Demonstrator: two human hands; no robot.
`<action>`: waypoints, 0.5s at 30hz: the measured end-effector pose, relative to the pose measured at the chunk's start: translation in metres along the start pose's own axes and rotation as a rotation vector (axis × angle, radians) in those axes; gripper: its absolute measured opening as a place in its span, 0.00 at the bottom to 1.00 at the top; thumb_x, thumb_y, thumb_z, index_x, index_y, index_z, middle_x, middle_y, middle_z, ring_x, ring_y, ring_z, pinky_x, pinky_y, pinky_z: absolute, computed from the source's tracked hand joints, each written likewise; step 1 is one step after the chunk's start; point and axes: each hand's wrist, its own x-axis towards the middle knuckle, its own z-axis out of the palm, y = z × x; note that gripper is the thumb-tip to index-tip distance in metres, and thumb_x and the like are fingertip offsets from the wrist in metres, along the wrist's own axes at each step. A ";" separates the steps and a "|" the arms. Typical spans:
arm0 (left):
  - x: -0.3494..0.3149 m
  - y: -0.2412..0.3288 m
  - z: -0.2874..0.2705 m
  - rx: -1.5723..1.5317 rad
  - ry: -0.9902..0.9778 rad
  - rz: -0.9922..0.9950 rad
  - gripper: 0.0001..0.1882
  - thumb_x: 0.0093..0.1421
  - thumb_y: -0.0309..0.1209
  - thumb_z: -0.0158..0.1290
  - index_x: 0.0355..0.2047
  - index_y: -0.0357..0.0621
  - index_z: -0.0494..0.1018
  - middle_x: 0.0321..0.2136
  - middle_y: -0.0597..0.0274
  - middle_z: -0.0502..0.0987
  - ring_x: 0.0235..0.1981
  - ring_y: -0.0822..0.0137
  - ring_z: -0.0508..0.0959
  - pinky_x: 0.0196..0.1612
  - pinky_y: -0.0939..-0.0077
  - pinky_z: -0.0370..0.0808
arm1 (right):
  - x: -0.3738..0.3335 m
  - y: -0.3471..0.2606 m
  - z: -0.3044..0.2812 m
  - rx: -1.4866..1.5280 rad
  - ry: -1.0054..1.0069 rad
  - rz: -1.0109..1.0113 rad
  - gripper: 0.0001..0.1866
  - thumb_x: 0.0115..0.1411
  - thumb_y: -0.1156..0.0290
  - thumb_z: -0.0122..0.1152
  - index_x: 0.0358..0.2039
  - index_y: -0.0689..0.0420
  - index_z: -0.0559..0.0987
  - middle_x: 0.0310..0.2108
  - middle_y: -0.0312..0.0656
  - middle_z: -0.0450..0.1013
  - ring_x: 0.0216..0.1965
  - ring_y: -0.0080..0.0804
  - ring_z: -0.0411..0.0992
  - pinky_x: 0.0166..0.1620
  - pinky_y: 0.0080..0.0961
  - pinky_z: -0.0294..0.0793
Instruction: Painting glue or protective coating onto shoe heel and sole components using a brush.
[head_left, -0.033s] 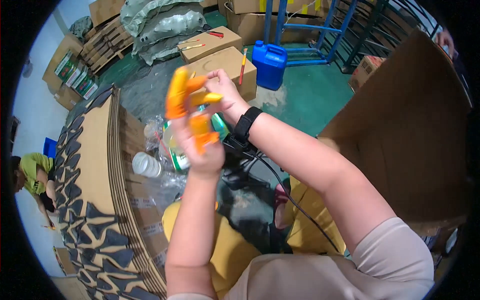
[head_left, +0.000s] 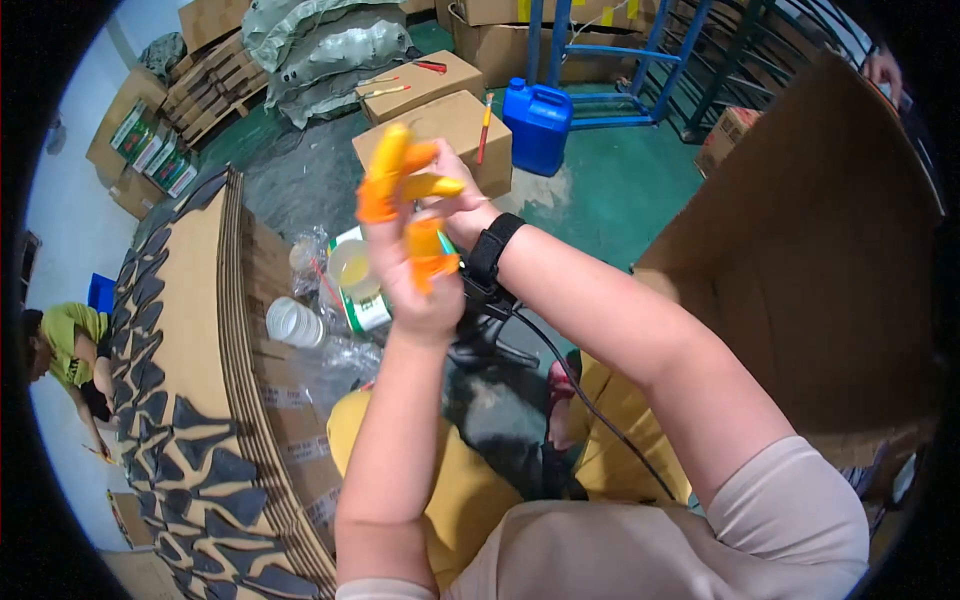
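My left hand point(head_left: 415, 250) is raised in front of me with its palm turned toward the right. Orange-yellow finger cots point(head_left: 381, 188) cover its thumb and several fingers, which are stretched apart. Close beside it, partly behind its fingers, is my right hand point(head_left: 466, 200), its fingers bent inward. Whether something sits between the right fingertips is hidden. A black strap point(head_left: 490, 246) with a cable circles my right wrist. Below the hands stand a tub of yellowish liquid point(head_left: 354, 268) and a stack of clear plastic cups point(head_left: 294, 323).
Dark, curved flat pieces point(head_left: 232, 474) cover stacked cardboard point(head_left: 190, 300) at left. Ahead are a carton point(head_left: 430, 125) with a red-handled brush point(head_left: 485, 133) and a blue jerrycan point(head_left: 537, 130). A large cardboard sheet point(head_left: 800, 270) rises at right. One person point(head_left: 72, 340) crouches far left; another's hand point(head_left: 883, 72) shows upper right.
My left hand has moved a little to the right, closer to my right hand, uncovering more of the tub. My right hand has shifted slightly, its fingertips now more hidden.
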 end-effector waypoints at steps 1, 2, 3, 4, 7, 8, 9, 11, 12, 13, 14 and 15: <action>-0.008 0.010 0.018 -0.062 -0.003 -0.055 0.31 0.61 0.45 0.42 0.60 0.42 0.51 0.52 0.53 0.63 0.46 0.62 0.70 0.43 0.67 0.74 | -0.003 -0.006 -0.003 0.496 -0.150 0.257 0.14 0.53 0.67 0.56 0.38 0.59 0.66 0.30 0.42 0.69 0.32 0.31 0.70 0.38 0.27 0.70; -0.014 0.020 0.029 -0.124 -0.005 -0.110 0.31 0.61 0.45 0.42 0.60 0.42 0.51 0.52 0.54 0.63 0.47 0.62 0.70 0.41 0.71 0.75 | -0.024 -0.007 -0.012 0.346 -0.100 -0.081 0.17 0.51 0.69 0.58 0.38 0.60 0.66 0.30 0.42 0.69 0.35 0.31 0.70 0.40 0.28 0.69; -0.027 0.023 0.016 -0.091 0.008 -0.111 0.31 0.61 0.45 0.42 0.60 0.42 0.51 0.52 0.54 0.63 0.47 0.62 0.70 0.41 0.71 0.75 | -0.049 -0.032 0.012 0.495 -0.067 0.058 0.12 0.56 0.65 0.53 0.37 0.56 0.67 0.30 0.38 0.69 0.34 0.29 0.70 0.38 0.26 0.70; -0.035 0.028 0.019 -0.167 0.011 -0.144 0.30 0.61 0.42 0.41 0.60 0.42 0.51 0.52 0.54 0.63 0.47 0.64 0.70 0.39 0.74 0.75 | -0.063 -0.056 0.013 0.616 -0.004 0.165 0.10 0.61 0.60 0.48 0.36 0.52 0.69 0.30 0.35 0.68 0.33 0.27 0.69 0.37 0.24 0.70; -0.040 0.054 0.038 -0.290 0.037 -0.194 0.27 0.61 0.36 0.39 0.59 0.41 0.52 0.51 0.55 0.64 0.44 0.66 0.71 0.36 0.80 0.74 | -0.062 -0.055 -0.006 -0.069 0.154 0.205 0.23 0.46 0.69 0.65 0.40 0.61 0.65 0.32 0.41 0.69 0.36 0.31 0.70 0.39 0.25 0.69; -0.042 0.062 0.039 -0.305 0.081 -0.220 0.26 0.61 0.34 0.38 0.59 0.41 0.52 0.51 0.55 0.65 0.41 0.68 0.73 0.35 0.82 0.73 | -0.068 -0.059 -0.010 -0.070 0.155 0.200 0.23 0.46 0.69 0.65 0.40 0.61 0.65 0.32 0.41 0.69 0.36 0.31 0.70 0.39 0.25 0.69; -0.047 0.065 0.035 -0.210 0.093 -0.204 0.27 0.59 0.34 0.38 0.59 0.41 0.52 0.49 0.56 0.67 0.31 0.73 0.74 0.32 0.85 0.72 | -0.081 -0.072 -0.006 -0.123 0.126 0.255 0.23 0.46 0.70 0.64 0.40 0.61 0.65 0.32 0.41 0.69 0.35 0.31 0.70 0.38 0.26 0.69; -0.055 0.067 0.020 -0.121 0.072 -0.193 0.27 0.59 0.34 0.39 0.58 0.40 0.53 0.48 0.57 0.67 0.27 0.74 0.73 0.30 0.86 0.71 | -0.100 -0.071 0.012 -0.095 0.129 0.182 0.16 0.51 0.70 0.59 0.38 0.61 0.67 0.29 0.40 0.69 0.32 0.30 0.71 0.37 0.26 0.70; -0.058 0.068 0.021 -0.063 0.035 -0.187 0.28 0.58 0.35 0.40 0.58 0.40 0.53 0.47 0.58 0.68 0.24 0.76 0.71 0.28 0.87 0.70 | -0.105 -0.066 0.011 -0.099 0.118 0.183 0.16 0.51 0.70 0.59 0.38 0.61 0.67 0.29 0.40 0.69 0.32 0.30 0.71 0.37 0.26 0.70; -0.056 0.071 0.025 -0.077 0.063 -0.213 0.27 0.58 0.35 0.40 0.57 0.40 0.54 0.45 0.58 0.69 0.23 0.78 0.70 0.27 0.89 0.68 | -0.101 -0.064 0.007 0.003 0.045 0.207 0.16 0.51 0.70 0.58 0.38 0.61 0.67 0.29 0.40 0.70 0.32 0.30 0.71 0.37 0.27 0.70; -0.053 0.074 0.025 0.123 0.016 -0.145 0.24 0.58 0.37 0.40 0.53 0.37 0.60 0.42 0.58 0.70 0.24 0.76 0.70 0.30 0.85 0.68 | -0.101 -0.059 0.008 0.106 -0.031 0.233 0.15 0.51 0.69 0.58 0.38 0.61 0.67 0.29 0.40 0.70 0.32 0.30 0.71 0.37 0.27 0.70; -0.044 0.083 0.022 0.218 0.004 0.006 0.20 0.57 0.34 0.43 0.47 0.35 0.64 0.36 0.55 0.69 0.28 0.66 0.69 0.34 0.78 0.66 | -0.100 -0.051 0.019 0.221 -0.115 0.272 0.15 0.52 0.69 0.57 0.37 0.61 0.68 0.29 0.40 0.70 0.32 0.30 0.71 0.37 0.27 0.70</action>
